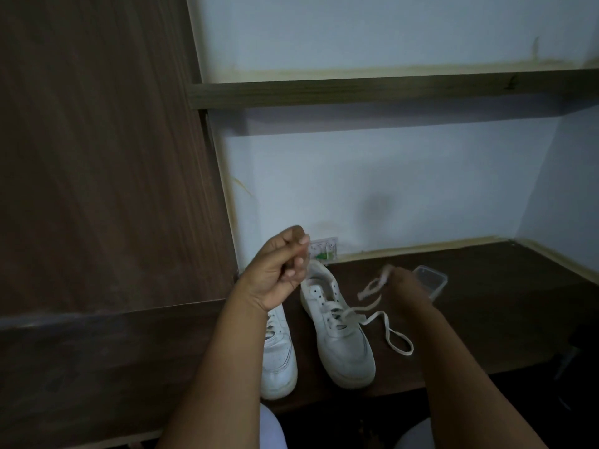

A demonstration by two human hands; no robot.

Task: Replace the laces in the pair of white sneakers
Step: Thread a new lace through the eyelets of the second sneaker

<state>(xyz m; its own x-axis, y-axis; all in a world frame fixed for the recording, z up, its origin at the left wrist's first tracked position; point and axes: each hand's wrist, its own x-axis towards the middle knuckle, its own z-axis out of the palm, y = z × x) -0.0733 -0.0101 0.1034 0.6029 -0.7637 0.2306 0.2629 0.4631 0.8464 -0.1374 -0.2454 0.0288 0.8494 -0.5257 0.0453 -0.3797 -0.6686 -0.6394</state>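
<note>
While my right hand point(400, 281) pinches the lace point(385, 322) trailing loose from the right sneaker point(340, 345), my left hand point(282, 267) curls, maybe empty; lacing seems barely underway, left sneaker point(278, 364) untouched.

The left hand point(278, 270) and its forearm hide much of the left sneaker point(278, 361). The right hand point(405, 283) is motion-blurred, so its grip on the lace point(372, 288) beside that sneaker is unclear.
</note>
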